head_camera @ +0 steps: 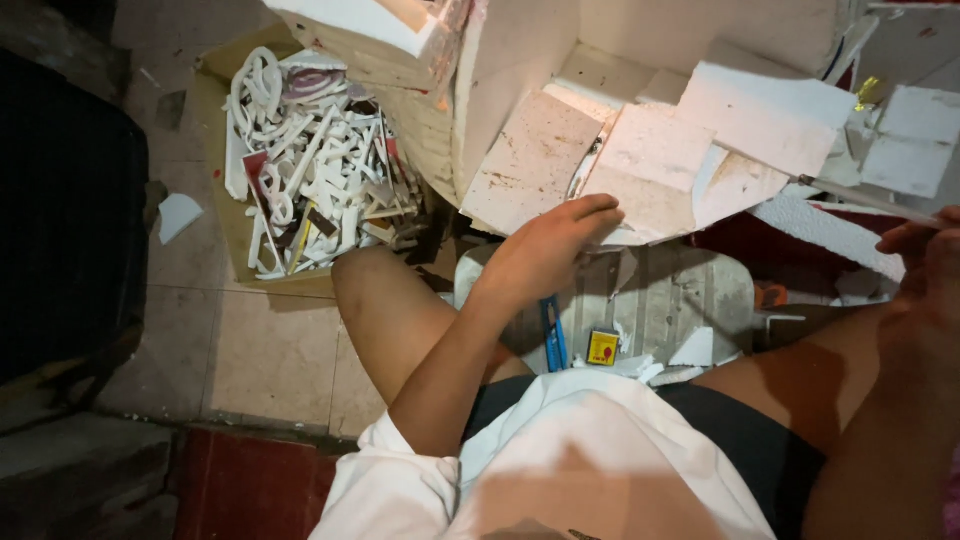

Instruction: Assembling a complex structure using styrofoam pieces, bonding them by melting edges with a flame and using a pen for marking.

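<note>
Under the left hand (548, 250), fingers spread flat, lies a white foam sheet (650, 180) (edge just beyond the fingertips), running up and right. Farther right, the right hand (925, 265) pinches a thin stick (865, 198) angled toward it.

the tiled floor (270, 350) carries a cardboard sheet (215, 190) heaped with white foam offcuts (320, 160), well left of the left hand's fingers (590, 212). under those fingers lie stained white foam boards (655, 165); below them a grey mat (680, 295) bears a blue cutter (553, 335) and a small yellow box (602, 347).
</note>
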